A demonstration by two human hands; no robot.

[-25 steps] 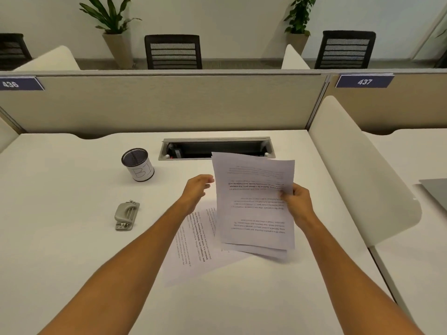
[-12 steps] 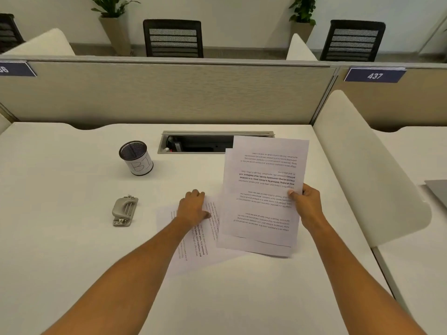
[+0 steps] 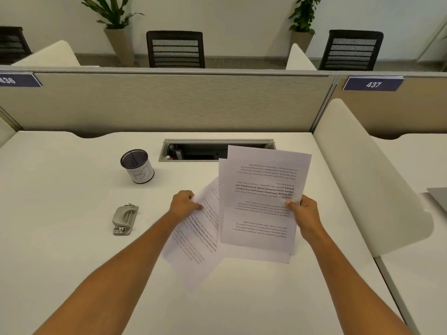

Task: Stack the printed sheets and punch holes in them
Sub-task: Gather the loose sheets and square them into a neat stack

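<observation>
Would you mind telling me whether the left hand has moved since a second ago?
Yes. The left hand has dropped nearer the person, away from the pen cup, and grips a loose sheet.

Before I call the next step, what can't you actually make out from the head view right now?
- Sheet count in the right hand: the printed sheets overlap, only edges show.
- Loose sheet under the left hand: motion-blurred, text unreadable; unclear if lifted.
- Pen cup contents: dark mesh interior.
- Cable tray: right part hidden by paper.
- Hole punch: slot too small.
</observation>
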